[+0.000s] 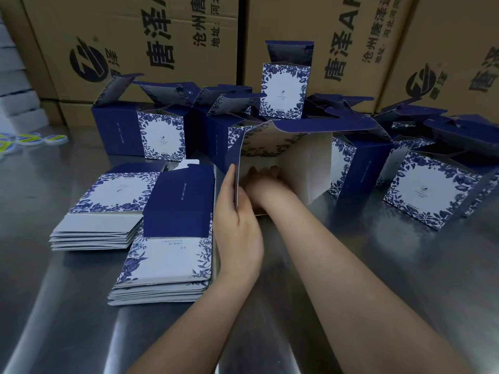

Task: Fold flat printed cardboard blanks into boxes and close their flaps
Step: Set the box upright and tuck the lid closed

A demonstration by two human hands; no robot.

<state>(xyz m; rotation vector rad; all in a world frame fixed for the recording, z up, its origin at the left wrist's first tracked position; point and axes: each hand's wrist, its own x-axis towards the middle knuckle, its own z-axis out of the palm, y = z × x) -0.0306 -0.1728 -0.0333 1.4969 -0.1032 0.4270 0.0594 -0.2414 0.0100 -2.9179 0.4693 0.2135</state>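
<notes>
A blue-and-white printed box (305,163) lies on its side on the steel table, its open end toward me and its white inside showing. My left hand (237,225) grips the box's left wall at the open edge, thumb inside, fingers outside. My right hand (263,179) reaches into the box with its fingers against the far inner panel; how they lie is partly hidden. Two stacks of flat printed blanks sit to the left: a nearer stack (167,252) and a farther stack (108,209).
Several folded boxes with raised lid flaps stand behind and to the right, such as one box (151,133) and another (437,193). Large brown shipping cartons (135,41) form a wall at the back. Small yellow-green round items (35,139) lie at far left.
</notes>
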